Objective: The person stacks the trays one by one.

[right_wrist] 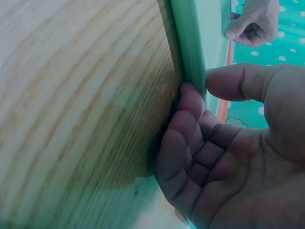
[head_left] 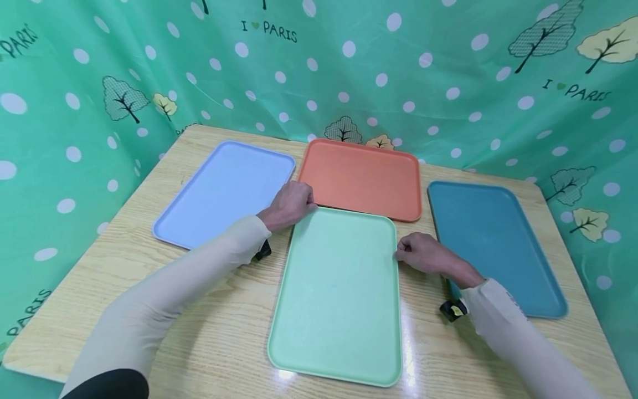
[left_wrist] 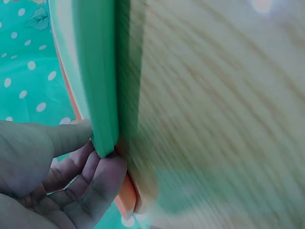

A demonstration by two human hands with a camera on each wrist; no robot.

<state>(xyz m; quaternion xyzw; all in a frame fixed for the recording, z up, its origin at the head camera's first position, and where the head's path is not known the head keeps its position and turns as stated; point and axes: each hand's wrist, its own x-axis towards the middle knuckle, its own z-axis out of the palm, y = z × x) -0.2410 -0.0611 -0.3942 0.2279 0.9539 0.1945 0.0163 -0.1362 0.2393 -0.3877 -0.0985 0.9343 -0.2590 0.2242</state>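
Observation:
A light green rectangular tray (head_left: 344,293) lies in front of me on the wooden table, its long sides running away from me. My left hand (head_left: 294,202) pinches its far left corner; in the left wrist view the thumb is on the inner face and curled fingers (left_wrist: 107,181) are at the underside. Partway along the right side, my right hand (head_left: 421,252) grips the rim. The right wrist view shows that thumb (right_wrist: 233,86) over the rim and the fingers curled beneath it. An orange tray (head_left: 364,177) sits just beyond the green tray's far edge.
A periwinkle blue tray (head_left: 229,188) lies at the left, partly under my left forearm. To the right is a teal blue tray (head_left: 493,244), close to my right wrist. Behind the wooden table (head_left: 224,332) hangs a green dotted cloth (head_left: 309,83).

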